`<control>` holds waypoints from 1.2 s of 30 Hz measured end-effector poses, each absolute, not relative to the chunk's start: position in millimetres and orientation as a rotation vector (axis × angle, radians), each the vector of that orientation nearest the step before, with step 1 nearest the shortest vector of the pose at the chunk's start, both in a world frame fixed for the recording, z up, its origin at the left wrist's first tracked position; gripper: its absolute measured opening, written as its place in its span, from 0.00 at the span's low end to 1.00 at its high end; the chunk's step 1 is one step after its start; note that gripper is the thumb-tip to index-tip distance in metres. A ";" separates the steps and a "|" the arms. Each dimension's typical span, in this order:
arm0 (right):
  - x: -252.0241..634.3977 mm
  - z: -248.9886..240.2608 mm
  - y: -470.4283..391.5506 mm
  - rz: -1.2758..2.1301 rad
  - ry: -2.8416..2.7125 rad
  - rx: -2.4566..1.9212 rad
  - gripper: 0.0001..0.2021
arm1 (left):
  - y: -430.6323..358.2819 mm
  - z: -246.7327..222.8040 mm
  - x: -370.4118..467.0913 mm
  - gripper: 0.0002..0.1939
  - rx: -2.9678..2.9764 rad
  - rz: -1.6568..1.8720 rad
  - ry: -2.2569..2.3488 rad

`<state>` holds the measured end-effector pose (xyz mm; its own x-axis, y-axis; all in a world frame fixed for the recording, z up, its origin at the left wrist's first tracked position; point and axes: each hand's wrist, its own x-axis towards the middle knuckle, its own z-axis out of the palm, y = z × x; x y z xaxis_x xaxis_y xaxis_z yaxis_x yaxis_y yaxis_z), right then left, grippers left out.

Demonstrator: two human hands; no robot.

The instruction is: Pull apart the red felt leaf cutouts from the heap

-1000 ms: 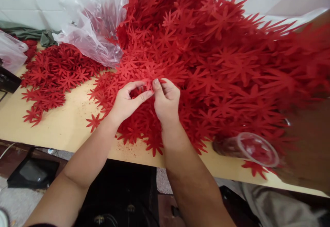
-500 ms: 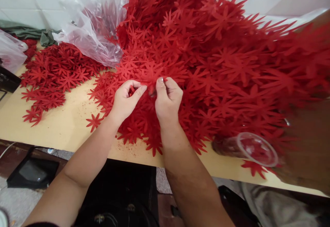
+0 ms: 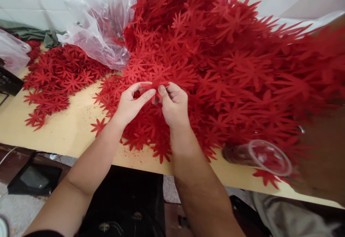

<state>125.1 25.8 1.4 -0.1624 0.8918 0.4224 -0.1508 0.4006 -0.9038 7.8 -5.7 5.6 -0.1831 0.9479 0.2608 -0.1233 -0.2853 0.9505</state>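
A red petalled piece [image 3: 156, 84] is held between both hands over a large heap of red star-shaped pieces [image 3: 242, 68]. My left hand [image 3: 133, 102] pinches its left side between thumb and fingers. On the other side, my right hand [image 3: 174, 104] grips it with the thumb on top and the fingers curled. Part of the piece is hidden by the fingertips, and it blends into the red heap behind.
A smaller red pile [image 3: 61, 71] lies at the left, beside a clear plastic bag [image 3: 99, 43]. A transparent cup [image 3: 256, 156] lies on its side near the front edge of the table [image 3: 72, 133]. Brown cardboard [image 3: 320, 154] stands at the right.
My right thumb has moved left and slightly down onto the piece, and the two hands' fingertips are closer together. The view has shifted slightly.
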 end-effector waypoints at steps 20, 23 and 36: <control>146.2 -25.4 59.2 0.496 -1.306 -0.848 0.12 | 1.2 7.1 0.1 0.08 0.970 1.878 1.150; 145.8 -29.0 60.5 0.358 -1.472 -0.811 0.23 | 2.9 8.4 -4.0 0.06 0.903 1.913 1.161; 123.4 -12.5 28.1 0.395 -1.654 -0.963 0.09 | -8.6 10.9 12.0 0.06 0.935 1.633 0.991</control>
<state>123.4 28.1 -12.5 -0.0405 0.7607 0.6478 0.3859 0.6099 -0.6922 12.0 -8.6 10.9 -0.2325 0.9652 0.1198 -0.3392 -0.1959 0.9201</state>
